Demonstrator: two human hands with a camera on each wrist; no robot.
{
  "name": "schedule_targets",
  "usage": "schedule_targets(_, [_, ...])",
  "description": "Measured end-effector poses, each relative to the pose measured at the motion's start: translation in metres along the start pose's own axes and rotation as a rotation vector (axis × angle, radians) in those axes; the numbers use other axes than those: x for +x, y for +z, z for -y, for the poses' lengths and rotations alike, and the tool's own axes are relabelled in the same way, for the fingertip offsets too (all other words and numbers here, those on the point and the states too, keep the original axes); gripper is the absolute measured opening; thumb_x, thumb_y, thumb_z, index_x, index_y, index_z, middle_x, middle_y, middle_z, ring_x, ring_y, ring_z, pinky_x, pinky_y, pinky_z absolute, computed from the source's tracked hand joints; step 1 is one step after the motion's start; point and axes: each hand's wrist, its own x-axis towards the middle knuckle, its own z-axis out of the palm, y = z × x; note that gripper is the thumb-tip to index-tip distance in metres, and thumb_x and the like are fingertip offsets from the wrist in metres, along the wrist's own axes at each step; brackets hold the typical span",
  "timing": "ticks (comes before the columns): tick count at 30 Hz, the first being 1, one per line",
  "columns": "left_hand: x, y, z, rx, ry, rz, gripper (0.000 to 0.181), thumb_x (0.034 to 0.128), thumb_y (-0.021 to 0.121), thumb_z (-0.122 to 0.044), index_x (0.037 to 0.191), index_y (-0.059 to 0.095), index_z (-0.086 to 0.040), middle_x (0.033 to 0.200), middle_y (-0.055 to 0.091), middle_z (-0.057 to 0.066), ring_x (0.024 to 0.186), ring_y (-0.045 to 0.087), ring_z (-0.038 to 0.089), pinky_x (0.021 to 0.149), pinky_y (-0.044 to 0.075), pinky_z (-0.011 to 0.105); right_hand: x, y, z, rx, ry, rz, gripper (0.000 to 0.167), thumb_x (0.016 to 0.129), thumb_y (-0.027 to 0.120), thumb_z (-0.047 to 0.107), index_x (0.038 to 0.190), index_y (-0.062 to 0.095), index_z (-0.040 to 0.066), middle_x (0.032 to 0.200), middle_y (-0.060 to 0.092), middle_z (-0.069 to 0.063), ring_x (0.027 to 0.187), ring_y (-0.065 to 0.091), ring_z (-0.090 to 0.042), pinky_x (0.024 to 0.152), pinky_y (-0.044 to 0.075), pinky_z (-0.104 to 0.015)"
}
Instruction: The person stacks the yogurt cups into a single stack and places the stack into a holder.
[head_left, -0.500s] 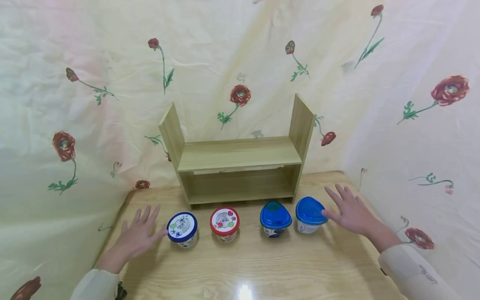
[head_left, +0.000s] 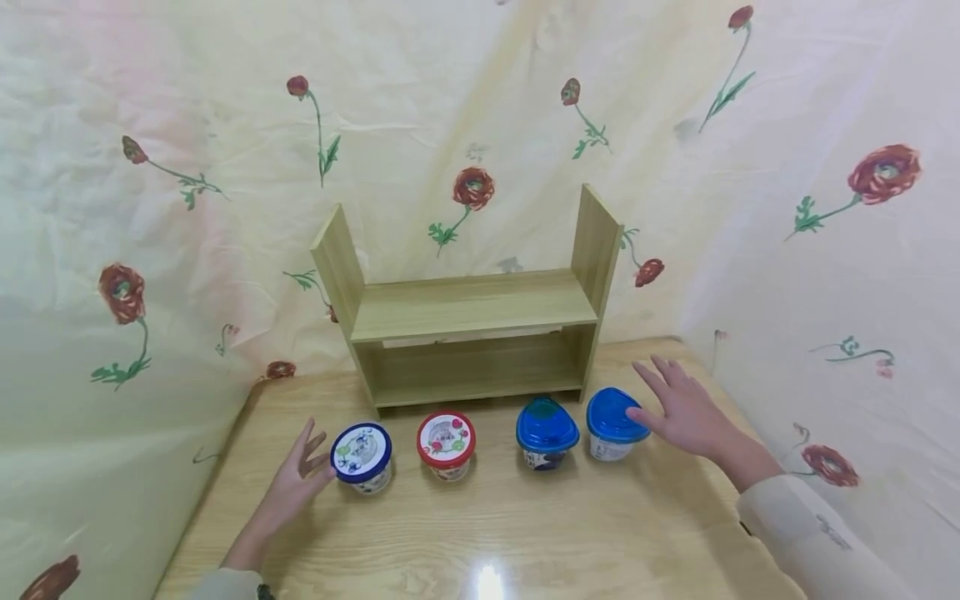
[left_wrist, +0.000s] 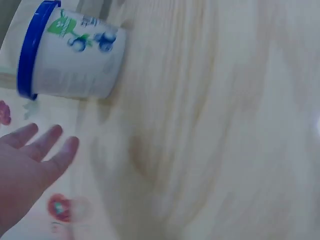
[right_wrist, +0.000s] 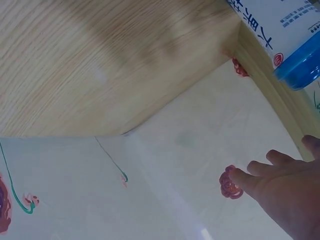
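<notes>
Beside a white cup with a dark blue lid (head_left: 362,453), my left hand (head_left: 291,492) is open, its fingers apart; the left wrist view shows a gap between the fingers and the cup (left_wrist: 77,55). My right hand (head_left: 686,414) is spread at the right of a cup with a blue rounded-triangular lid (head_left: 613,415). Its thumb overlaps that lid's edge in the head view; contact cannot be told. In the right wrist view the hand (right_wrist: 285,192) is away from the blue-lidded cup (right_wrist: 280,25). Between stand a red-lidded cup (head_left: 446,440) and another blue-lidded cup (head_left: 547,427).
A two-level wooden shelf (head_left: 474,304) stands behind the row of cups, close to the flowered cloth (head_left: 405,125) at the back. The cloth also rises at both sides of the wooden table (head_left: 420,542).
My left hand has turned, with its fingers closer together, and stays near the dark blue-lidded cup. My right hand has shifted slightly left, its thumb now over the lid's edge. The whole view has shifted a little.
</notes>
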Motion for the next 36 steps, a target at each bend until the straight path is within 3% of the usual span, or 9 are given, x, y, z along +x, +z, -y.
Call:
schedule_targets(2, [-0.001, 0.006, 0.006, -0.074, 0.025, -0.036, 0.097, 0.0958, 0.068, -0.008, 0.163, -0.001, -0.016, 0.16, 0.023, 0.03, 0.137, 0.037, 0.051, 0.101, 0.049, 0.047, 0.001, -0.001, 0.002, 0.023, -0.008, -0.031, 0.079, 0.096, 0.065, 0.046, 0.154, 0.034, 0.001, 0.156, 0.025, -0.035, 0.14, 0.02, -0.06, 0.107, 0.021, -0.077])
schedule_targets(5, [-0.002, 0.017, 0.014, -0.132, 0.05, -0.079, 0.101, 0.0912, 0.072, -0.002, 0.162, 0.001, -0.009, 0.157, 0.028, 0.03, 0.138, 0.035, 0.048, 0.101, 0.046, 0.028, 0.001, -0.002, 0.007, 0.09, -0.012, -0.073, 0.078, 0.096, 0.066, 0.042, 0.154, 0.033, 0.001, 0.156, 0.025, -0.034, 0.141, 0.021, -0.059, 0.106, 0.023, -0.078])
schedule_targets(8, [-0.006, 0.029, 0.02, -0.155, 0.041, -0.109, 0.106, 0.0872, 0.077, -0.003, 0.161, 0.001, -0.004, 0.155, 0.031, 0.032, 0.138, 0.034, 0.048, 0.102, 0.039, 0.02, 0.0, -0.001, 0.012, 0.152, -0.011, -0.099, 0.077, 0.096, 0.067, 0.037, 0.155, 0.033, 0.001, 0.156, 0.025, -0.033, 0.14, 0.023, -0.059, 0.104, 0.024, -0.078])
schedule_targets(14, [-0.009, 0.047, 0.027, -0.197, -0.001, -0.162, 0.111, 0.0814, 0.08, 0.003, 0.161, 0.004, -0.004, 0.152, 0.034, 0.035, 0.137, 0.038, 0.051, 0.108, 0.037, 0.039, 0.006, 0.003, 0.023, 0.238, -0.049, -0.175, 0.071, 0.096, 0.068, 0.028, 0.153, 0.036, 0.001, 0.156, 0.028, -0.031, 0.138, 0.028, -0.057, 0.102, 0.027, -0.078])
schedule_targets(19, [-0.006, 0.056, 0.029, -0.252, -0.02, -0.173, 0.112, 0.0815, 0.082, -0.002, 0.161, 0.003, -0.003, 0.161, 0.017, 0.029, 0.145, 0.026, 0.049, 0.114, 0.027, 0.048, 0.015, 0.003, 0.04, 0.353, -0.077, -0.207, 0.068, 0.096, 0.068, 0.023, 0.153, 0.037, 0.001, 0.156, 0.029, -0.029, 0.141, 0.027, -0.054, 0.104, 0.025, -0.078])
schedule_targets(22, [-0.005, 0.059, 0.031, -0.28, -0.021, -0.166, 0.115, 0.0805, 0.084, -0.005, 0.161, 0.002, -0.003, 0.164, 0.008, 0.025, 0.149, 0.016, 0.046, 0.117, 0.022, 0.041, 0.019, 0.006, 0.056, 0.457, -0.088, -0.186, 0.066, 0.098, 0.065, 0.02, 0.154, 0.035, 0.002, 0.158, 0.027, -0.027, 0.143, 0.025, -0.052, 0.106, 0.023, -0.077])
schedule_targets(26, [-0.001, 0.065, 0.034, -0.261, -0.024, -0.194, 0.114, 0.08, 0.084, -0.003, 0.161, 0.004, -0.004, 0.165, 0.011, 0.024, 0.15, 0.013, 0.042, 0.118, 0.02, 0.035, 0.022, 0.013, 0.077, 0.634, -0.134, -0.158, 0.064, 0.101, 0.061, 0.013, 0.156, 0.031, 0.001, 0.16, 0.025, -0.026, 0.144, 0.025, -0.05, 0.11, 0.025, -0.071])
schedule_targets(31, [-0.001, 0.071, 0.032, -0.224, -0.06, -0.231, 0.116, 0.0796, 0.084, -0.003, 0.162, 0.002, -0.007, 0.164, 0.014, 0.026, 0.15, 0.015, 0.044, 0.12, 0.017, 0.049, 0.023, 0.017, 0.098, 0.778, -0.17, -0.111, 0.064, 0.102, 0.058, 0.01, 0.158, 0.027, 0.004, 0.162, 0.025, -0.021, 0.146, 0.026, -0.045, 0.115, 0.029, -0.051])
schedule_targets(36, [-0.003, 0.071, 0.03, -0.209, -0.081, -0.244, 0.119, 0.0787, 0.086, -0.005, 0.162, 0.001, -0.01, 0.164, 0.012, 0.025, 0.15, 0.013, 0.044, 0.12, 0.014, 0.054, 0.024, 0.024, 0.109, 0.867, -0.168, -0.064, 0.064, 0.104, 0.056, 0.013, 0.159, 0.024, 0.006, 0.162, 0.024, -0.021, 0.146, 0.025, -0.047, 0.114, 0.026, -0.056])
